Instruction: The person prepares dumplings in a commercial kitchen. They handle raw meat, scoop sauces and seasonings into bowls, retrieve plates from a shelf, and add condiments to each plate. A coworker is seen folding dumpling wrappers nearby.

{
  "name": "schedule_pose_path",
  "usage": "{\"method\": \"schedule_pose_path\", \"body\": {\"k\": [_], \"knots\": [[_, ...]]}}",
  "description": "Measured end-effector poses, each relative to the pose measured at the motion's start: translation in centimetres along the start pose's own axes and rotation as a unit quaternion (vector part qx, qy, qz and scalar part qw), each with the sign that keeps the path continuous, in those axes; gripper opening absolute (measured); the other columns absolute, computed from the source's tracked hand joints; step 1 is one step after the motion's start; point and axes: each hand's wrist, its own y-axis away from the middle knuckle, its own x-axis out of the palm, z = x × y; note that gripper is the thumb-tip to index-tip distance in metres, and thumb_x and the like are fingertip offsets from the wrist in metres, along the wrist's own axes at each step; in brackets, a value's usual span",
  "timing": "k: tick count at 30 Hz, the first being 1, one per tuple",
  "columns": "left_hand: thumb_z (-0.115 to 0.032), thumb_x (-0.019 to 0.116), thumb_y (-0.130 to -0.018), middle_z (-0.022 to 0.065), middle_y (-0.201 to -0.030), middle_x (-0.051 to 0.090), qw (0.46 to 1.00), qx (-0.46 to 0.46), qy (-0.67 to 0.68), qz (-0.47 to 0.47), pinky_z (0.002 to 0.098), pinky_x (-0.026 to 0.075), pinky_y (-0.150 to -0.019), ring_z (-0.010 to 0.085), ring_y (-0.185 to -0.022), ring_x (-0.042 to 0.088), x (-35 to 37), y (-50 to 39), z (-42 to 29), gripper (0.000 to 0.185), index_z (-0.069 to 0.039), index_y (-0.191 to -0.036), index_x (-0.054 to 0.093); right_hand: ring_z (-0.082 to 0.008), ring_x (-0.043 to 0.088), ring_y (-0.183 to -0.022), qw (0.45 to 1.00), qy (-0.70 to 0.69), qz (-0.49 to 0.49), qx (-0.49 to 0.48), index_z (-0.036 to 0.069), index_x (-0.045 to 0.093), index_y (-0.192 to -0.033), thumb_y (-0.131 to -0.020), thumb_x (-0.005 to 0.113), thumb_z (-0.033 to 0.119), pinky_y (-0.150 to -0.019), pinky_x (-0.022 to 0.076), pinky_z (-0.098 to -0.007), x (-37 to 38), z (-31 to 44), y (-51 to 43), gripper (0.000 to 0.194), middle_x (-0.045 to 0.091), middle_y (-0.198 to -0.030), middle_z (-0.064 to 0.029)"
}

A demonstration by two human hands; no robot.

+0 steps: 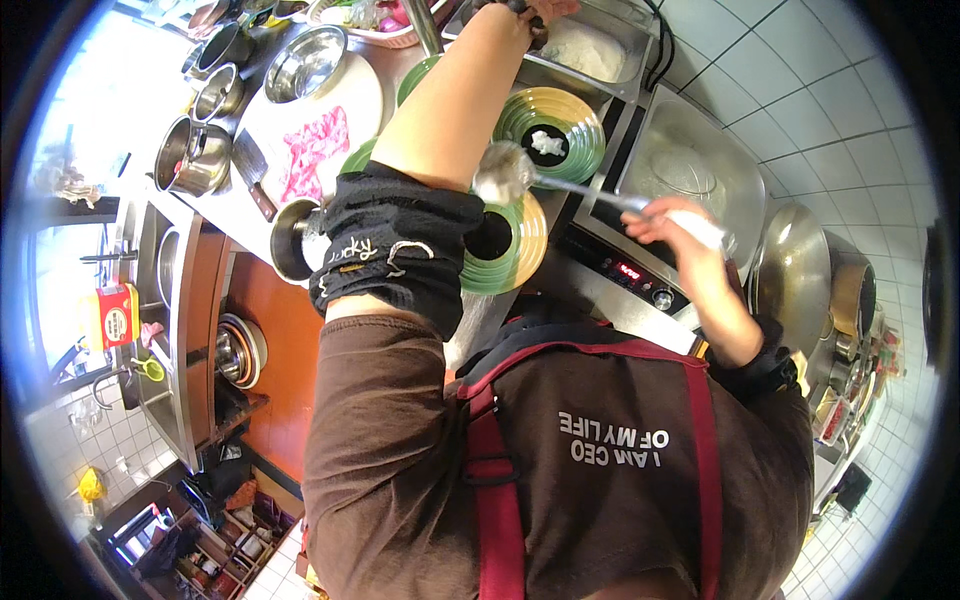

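Observation:
My right hand (671, 225) grips the white handle of a long metal ladle or skimmer (585, 189). Its head (504, 172) is blurred, looks whitish, and hangs between two green-and-yellow ringed plates. The farther plate (585, 120) has a white lump (546, 142) on its dark centre. On the nearer plate (529, 262) the dark centre is partly covered by my left sleeve. My left arm stretches across the worktop. At the upper picture edge, my left hand (551, 9) is only partly seen, close to a steel pan (637, 56) holding a white mass (592, 52); its fingers are unclear.
A square steel vat (739, 217) with cloudy liquid sits right, behind a lit control panel (630, 274). Beyond it stands a large wok (791, 277). At left, a white round board (367, 90) bears pink meat strips (319, 146), a cleaver (251, 169) and a steel bowl (307, 64).

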Motion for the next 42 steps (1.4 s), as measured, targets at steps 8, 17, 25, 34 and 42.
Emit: {"method": "schedule_pose_path", "body": {"k": [8,17,25,34,42], "knots": [[-0.035,0.056,-0.083,0.0212,-0.111,0.048,0.999,-0.005,-0.024,-0.031,0.0468,0.043,-0.076,0.0345,-0.093,0.051,-0.9,0.4,0.2,0.049,-0.007,-0.122,0.044,-0.0282,0.062,-0.078,0.813,0.379,0.197,-0.395,0.005,0.057,-0.096,-0.071,0.060,0.004,-0.064,0.0519,-0.0341,2.2,-6.7,2.6,0.025,0.060,-0.101,-0.0172],[-0.044,0.059,-0.078,0.0256,-0.131,0.034,0.995,-0.064,-0.067,-0.031,0.0548,0.033,-0.089,0.0417,-0.111,0.042,-0.5,1.1,-0.3,0.069,-0.013,-0.133,0.032,-0.0284,0.060,-0.074,0.777,0.401,0.226,-0.430,0.003,0.055,-0.096,-0.071,0.061,0.009,-0.060,0.0516,-0.0351,4.2,-5.8,0.8,0.027,0.059,-0.101,-0.0178],[-0.043,0.059,-0.078,0.0253,-0.134,0.029,0.995,-0.047,-0.075,-0.047,0.0551,0.032,-0.090,0.0448,-0.111,0.042,0.1,0.9,0.0,0.070,-0.013,-0.134,0.030,-0.0286,0.059,-0.075,0.773,0.405,0.255,-0.417,0.002,0.055,-0.097,-0.072,0.059,0.009,-0.060,0.0507,-0.0356,4.0,-3.9,1.0,0.026,0.058,-0.100,-0.0191],[-0.039,0.057,-0.081,0.0222,-0.136,0.028,0.992,-0.053,-0.093,-0.063,0.0525,0.038,-0.085,0.0444,-0.107,0.045,0.0,0.8,-0.4,0.065,-0.012,-0.134,0.031,-0.0325,0.058,-0.077,0.795,0.379,0.276,-0.385,0.001,0.053,-0.102,-0.073,0.058,0.006,-0.063,0.0492,-0.0371,2.7,-4.2,1.1,0.030,0.056,-0.104,-0.0218],[-0.035,0.056,-0.083,0.0181,-0.141,0.023,0.998,-0.021,-0.045,-0.032,0.0510,0.037,-0.087,0.0445,-0.108,0.044,-0.1,0.6,0.4,0.063,-0.008,-0.134,0.032,-0.0320,0.060,-0.078,0.827,0.353,0.234,-0.369,0.002,0.058,-0.096,-0.077,0.055,0.002,-0.067,0.0493,-0.0350,2.3,-3.9,1.3,0.019,0.058,-0.100,-0.0204]]}}
